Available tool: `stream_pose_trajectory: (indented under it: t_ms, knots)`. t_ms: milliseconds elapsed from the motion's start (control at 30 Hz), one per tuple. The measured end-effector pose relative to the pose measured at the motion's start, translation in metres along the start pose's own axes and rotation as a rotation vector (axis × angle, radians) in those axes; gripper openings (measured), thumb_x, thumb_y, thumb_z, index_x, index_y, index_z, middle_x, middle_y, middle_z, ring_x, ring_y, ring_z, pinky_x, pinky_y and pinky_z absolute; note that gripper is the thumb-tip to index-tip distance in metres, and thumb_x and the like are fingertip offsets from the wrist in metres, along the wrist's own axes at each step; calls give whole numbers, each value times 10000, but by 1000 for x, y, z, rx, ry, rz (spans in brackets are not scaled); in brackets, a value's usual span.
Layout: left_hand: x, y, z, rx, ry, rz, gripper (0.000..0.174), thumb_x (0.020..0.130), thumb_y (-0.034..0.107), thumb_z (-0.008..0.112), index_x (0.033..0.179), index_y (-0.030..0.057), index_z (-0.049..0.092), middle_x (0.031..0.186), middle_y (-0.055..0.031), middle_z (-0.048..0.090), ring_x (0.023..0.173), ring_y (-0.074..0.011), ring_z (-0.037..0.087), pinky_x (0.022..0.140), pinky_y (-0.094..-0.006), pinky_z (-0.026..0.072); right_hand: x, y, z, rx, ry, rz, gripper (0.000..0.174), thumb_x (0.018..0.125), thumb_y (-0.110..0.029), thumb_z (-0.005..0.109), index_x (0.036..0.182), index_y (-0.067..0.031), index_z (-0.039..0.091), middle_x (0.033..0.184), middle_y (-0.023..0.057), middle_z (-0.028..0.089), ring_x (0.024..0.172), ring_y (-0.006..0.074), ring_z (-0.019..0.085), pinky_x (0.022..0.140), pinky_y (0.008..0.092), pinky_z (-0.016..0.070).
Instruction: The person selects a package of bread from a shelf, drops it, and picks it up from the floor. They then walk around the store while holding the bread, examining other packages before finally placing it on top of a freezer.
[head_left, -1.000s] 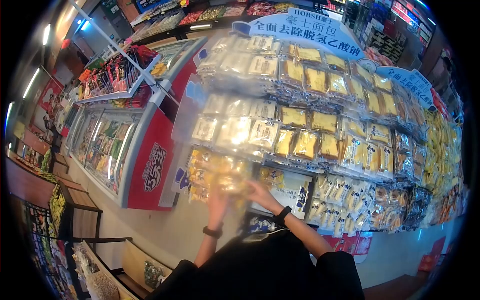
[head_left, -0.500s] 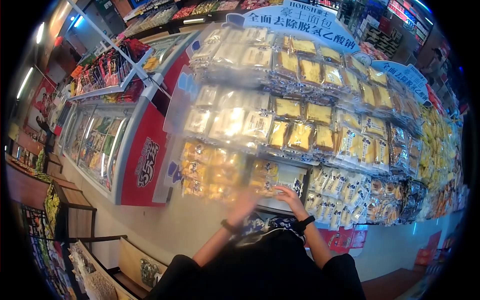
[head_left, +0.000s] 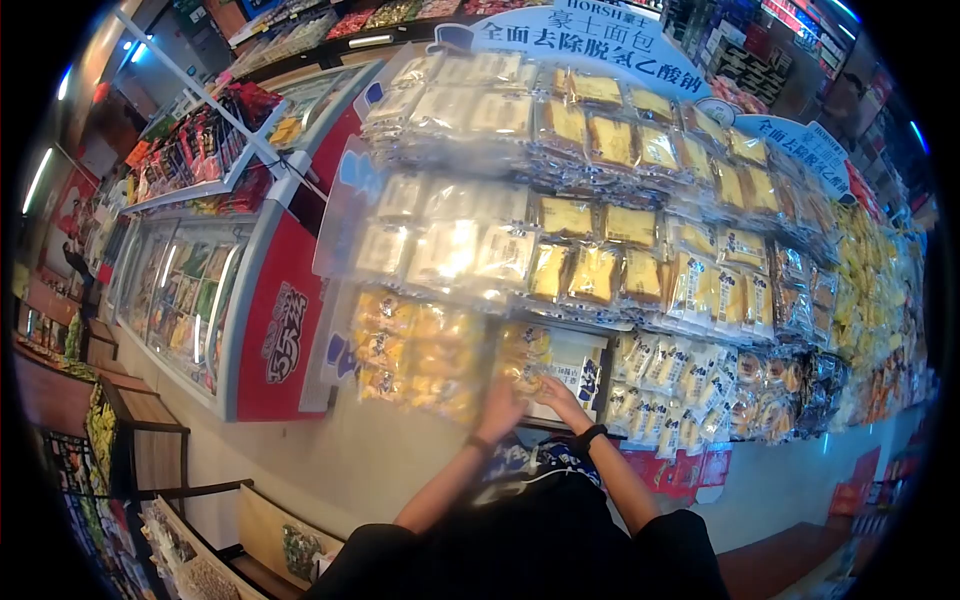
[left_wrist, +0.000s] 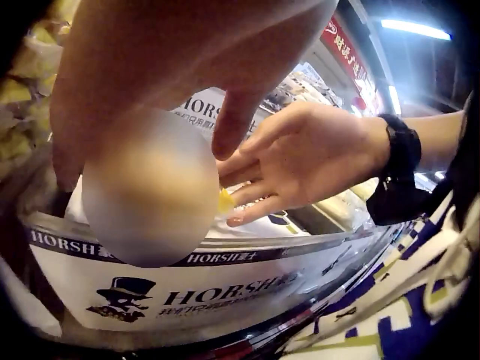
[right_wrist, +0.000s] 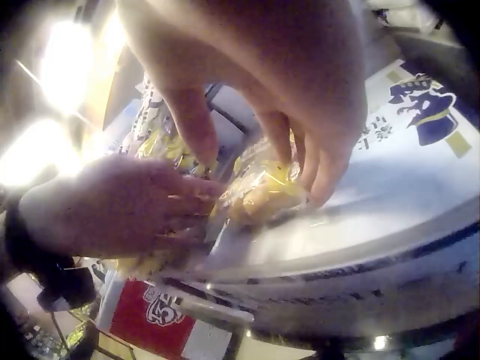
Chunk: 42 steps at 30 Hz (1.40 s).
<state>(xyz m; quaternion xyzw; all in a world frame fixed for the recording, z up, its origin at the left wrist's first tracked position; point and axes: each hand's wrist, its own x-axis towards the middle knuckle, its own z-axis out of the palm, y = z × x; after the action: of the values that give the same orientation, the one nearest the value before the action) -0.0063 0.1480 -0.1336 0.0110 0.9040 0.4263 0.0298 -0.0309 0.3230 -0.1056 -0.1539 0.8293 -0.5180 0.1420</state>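
In the head view my left hand (head_left: 503, 408) and right hand (head_left: 562, 400) are close together at the front of a display, by yellow packets (head_left: 524, 348). The right wrist view has my right hand (right_wrist: 277, 75) curled from above round a clear-wrapped yellow packet (right_wrist: 259, 196), and my left hand (right_wrist: 112, 206) flat, its extended fingers touching that packet's side. A pale blurred round shape (left_wrist: 150, 187) covers part of the left wrist view below my left hand (left_wrist: 187, 60); what it is I cannot tell. My right hand (left_wrist: 307, 154) shows opposite.
Tiers of wrapped bread (head_left: 590, 275) rise behind the hands, under a blue sign (head_left: 590, 45). White-wrapped packets (head_left: 670, 385) lie to the right. A red-sided freezer (head_left: 285, 310) stands left, and a wooden bin (head_left: 275, 530) at the lower left. The display has a printed front edge (left_wrist: 187, 292).
The left hand has moved right, away from the yellow packets on the left, and now sits beside the right hand. The view has shifted slightly, so the display appears further left.
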Motion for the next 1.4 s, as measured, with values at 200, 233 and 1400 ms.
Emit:
stream_pose_trajectory:
  t_ms: [200, 233, 1400]
  knots:
    - [2, 21, -11, -45, 59, -65, 369, 714, 130, 678, 1039, -14, 582, 1047, -246, 589, 1027, -412, 555, 875, -479, 450, 3, 19, 5, 217, 9, 117, 353, 915, -187, 552, 1223, -19, 589, 1311, 182, 531, 1215, 323, 494, 1045, 397, 376]
    - [2, 27, -16, -87, 55, -63, 388, 727, 139, 671, 1070, -15, 574, 1075, -249, 576, 1033, -416, 547, 883, -477, 446, 5, 11, -1, 294, -45, 183, 414, 899, -188, 579, 1274, -13, 558, 1356, 175, 491, 1248, 304, 473, 1056, 375, 372]
    - [30, 20, -196, -370, 155, -89, 254, 913, 66, 534, 1162, 29, 571, 1135, -101, 555, 1048, -208, 544, 906, -338, 471, 147, -83, 55, 370, 187, 79, 167, 826, -107, 713, 938, 15, 693, 816, 49, 694, 745, 95, 636, 692, 250, 512]
